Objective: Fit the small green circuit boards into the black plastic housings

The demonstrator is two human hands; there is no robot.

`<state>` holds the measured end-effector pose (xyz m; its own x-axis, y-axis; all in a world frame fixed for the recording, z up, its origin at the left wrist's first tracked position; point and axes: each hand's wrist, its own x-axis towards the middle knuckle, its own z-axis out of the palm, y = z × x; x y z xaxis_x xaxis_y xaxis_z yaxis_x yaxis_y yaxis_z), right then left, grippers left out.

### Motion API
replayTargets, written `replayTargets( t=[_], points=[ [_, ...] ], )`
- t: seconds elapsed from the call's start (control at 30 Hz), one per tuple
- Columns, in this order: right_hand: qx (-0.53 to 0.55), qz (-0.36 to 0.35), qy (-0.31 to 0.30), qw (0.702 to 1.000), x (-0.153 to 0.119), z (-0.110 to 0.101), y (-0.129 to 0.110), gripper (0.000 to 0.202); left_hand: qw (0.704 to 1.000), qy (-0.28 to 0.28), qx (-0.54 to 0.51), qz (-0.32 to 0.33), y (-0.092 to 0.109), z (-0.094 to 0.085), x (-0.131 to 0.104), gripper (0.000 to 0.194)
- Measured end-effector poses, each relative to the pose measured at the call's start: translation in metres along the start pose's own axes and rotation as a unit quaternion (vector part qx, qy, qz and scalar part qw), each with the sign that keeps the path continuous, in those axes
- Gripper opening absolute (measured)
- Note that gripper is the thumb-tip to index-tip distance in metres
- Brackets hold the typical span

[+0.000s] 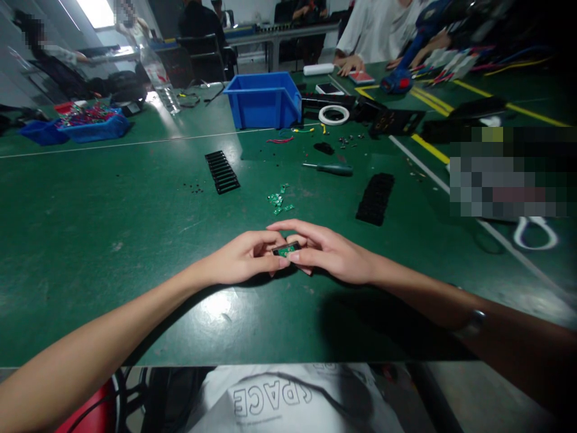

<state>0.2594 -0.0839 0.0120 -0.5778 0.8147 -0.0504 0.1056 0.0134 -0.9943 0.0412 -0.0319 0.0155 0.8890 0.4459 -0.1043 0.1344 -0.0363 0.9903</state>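
Observation:
Between my two hands, low over the green table (148, 216), is a small black case with a green circuit board (287, 250) in it. My left hand (246, 257) grips its left end, thumb on top. On the right end, my right hand (333, 252) has its thumb pressed beside the board, with the index finger stretched over the far side. Just beyond my hands lies a loose pile of small green boards (276, 199). A black slotted strip (222, 172) lies to the left, and a stack of black parts (375, 199) to the right.
Farther back are a blue bin (264, 101), a green-handled screwdriver (333, 169), a white ring (333, 115) and a plastic bottle (160, 81). A blue tray of wires (92, 124) stands far left. A power drill (399, 78) lies near another person's hands at the back right.

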Motion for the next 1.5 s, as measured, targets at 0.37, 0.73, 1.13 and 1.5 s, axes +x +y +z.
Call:
replayTargets(
  t=[0.37,0.73,1.13,1.5],
  points=[
    [-0.009,0.004,0.006,1.000,0.0002,-0.0003,0.0024,0.053,1.000,-0.006,0.012,0.006,0.0039,-0.0024,-0.0013,0.020],
    [-0.062,-0.004,0.053,0.997,0.0013,-0.0001,0.0003,0.055,0.999,0.023,0.031,-0.007,0.0009,-0.0007,-0.0023,0.025],
    [-0.078,-0.024,0.075,0.994,0.0022,0.0022,-0.0005,0.054,0.999,0.042,0.004,-0.007,-0.0043,0.0006,-0.0021,0.027],
    [-0.047,-0.011,0.046,0.998,0.0013,-0.0019,0.0019,0.053,0.999,0.032,0.005,-0.002,-0.0027,0.0008,-0.0008,0.027]
  ],
)
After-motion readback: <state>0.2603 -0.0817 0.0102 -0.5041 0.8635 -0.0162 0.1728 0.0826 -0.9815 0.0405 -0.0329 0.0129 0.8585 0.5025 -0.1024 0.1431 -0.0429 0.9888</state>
